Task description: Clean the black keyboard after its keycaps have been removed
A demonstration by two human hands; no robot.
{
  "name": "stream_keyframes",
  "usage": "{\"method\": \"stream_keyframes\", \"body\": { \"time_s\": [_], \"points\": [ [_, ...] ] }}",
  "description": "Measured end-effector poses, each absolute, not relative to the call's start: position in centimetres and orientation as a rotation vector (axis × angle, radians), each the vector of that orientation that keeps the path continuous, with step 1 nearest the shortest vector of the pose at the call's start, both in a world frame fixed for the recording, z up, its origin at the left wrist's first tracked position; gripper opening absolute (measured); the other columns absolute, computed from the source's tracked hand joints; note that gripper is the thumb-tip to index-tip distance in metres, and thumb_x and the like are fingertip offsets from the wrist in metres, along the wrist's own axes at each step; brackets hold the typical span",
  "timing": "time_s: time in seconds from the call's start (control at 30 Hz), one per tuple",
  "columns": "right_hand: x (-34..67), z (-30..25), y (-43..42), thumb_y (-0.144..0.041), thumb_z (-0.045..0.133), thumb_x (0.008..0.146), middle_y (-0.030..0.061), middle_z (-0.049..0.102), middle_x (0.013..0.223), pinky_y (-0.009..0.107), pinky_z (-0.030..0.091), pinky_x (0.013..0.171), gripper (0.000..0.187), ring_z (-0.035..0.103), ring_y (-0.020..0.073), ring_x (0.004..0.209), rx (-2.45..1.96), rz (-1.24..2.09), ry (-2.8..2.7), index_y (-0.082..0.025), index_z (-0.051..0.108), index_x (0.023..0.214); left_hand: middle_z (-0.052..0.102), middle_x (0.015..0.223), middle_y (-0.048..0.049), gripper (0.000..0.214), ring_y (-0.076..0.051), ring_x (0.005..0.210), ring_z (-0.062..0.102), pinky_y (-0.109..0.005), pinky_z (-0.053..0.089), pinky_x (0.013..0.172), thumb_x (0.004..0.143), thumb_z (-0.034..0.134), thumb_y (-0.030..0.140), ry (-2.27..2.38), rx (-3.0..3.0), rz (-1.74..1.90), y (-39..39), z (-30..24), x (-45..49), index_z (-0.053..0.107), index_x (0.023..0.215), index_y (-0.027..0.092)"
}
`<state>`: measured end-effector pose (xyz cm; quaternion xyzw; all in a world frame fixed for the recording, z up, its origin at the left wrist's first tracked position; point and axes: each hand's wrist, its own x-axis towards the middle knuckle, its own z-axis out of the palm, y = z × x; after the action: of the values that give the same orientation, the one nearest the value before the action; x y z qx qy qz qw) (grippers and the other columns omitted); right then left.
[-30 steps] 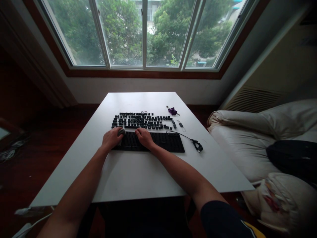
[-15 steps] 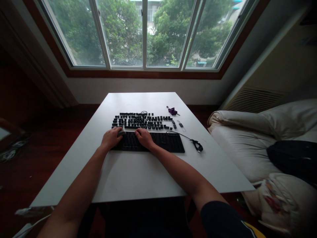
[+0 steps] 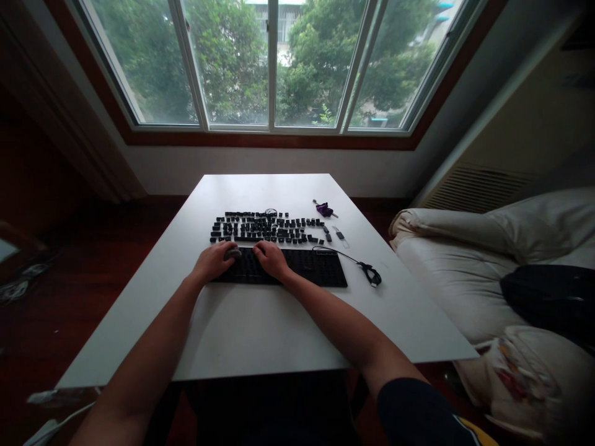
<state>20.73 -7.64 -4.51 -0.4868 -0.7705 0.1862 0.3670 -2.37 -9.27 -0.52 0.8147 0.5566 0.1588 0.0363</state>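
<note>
A black keyboard (image 3: 302, 267) with its keycaps off lies on the white table, long side toward me. Over its left end is my left hand (image 3: 214, 260), closed on a small grey wad (image 3: 233, 253) that looks like a cloth and touches the keyboard near its far edge. My right hand (image 3: 271, 257) rests on the keyboard left of its middle, fingers curled at the far edge. The curled fingertips are partly hidden. Just beyond the keyboard, several rows of loose black keycaps (image 3: 290, 233) are spread out.
From the keyboard's back runs a cable (image 3: 369, 271), bundled on the white table (image 3: 260, 334) to the right. A wire keycap puller (image 3: 341, 235) and a purple thing (image 3: 325, 210) lie at the far right. Beside the table stands a pale sofa (image 3: 432, 266).
My left hand has slid slightly right and down over the keyboard with the grey wad. My right hand stays in place on the keyboard.
</note>
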Motion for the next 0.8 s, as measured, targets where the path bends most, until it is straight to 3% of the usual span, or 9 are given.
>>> {"method": "stream_keyframes", "body": {
  "time_s": [0.47, 0.8],
  "points": [
    [20.7, -4.28, -7.79, -0.028, 0.055, 0.099, 0.0053, 0.071, 0.097, 0.031, 0.04, 0.087, 0.016, 0.059, 0.0208, 0.096, -1.242, 0.476, -1.988, -0.022, 0.07, 0.095, 0.072, 0.109, -0.0072, 0.032, -0.025, 0.093, 0.067, -0.033, 0.048, 0.079, 0.09, 0.057, 0.041, 2.152, 2.321, 0.468, -9.06, -1.2, -2.15, 0.064, 0.119, 0.028],
    [20.66, -4.47, -7.79, -0.028, 0.056, 0.099, 0.0051, 0.07, 0.097, 0.031, 0.041, 0.088, 0.015, 0.059, 0.0211, 0.098, -1.251, 0.467, -1.998, -0.023, 0.07, 0.095, 0.07, 0.116, -0.0085, 0.034, -0.027, 0.102, 0.065, -0.036, 0.048, 0.089, 0.089, 0.058, 0.036, 2.01, 2.361, 0.552, -8.7, -1.52, -2.43, 0.064, 0.121, 0.026]
  ]
}}
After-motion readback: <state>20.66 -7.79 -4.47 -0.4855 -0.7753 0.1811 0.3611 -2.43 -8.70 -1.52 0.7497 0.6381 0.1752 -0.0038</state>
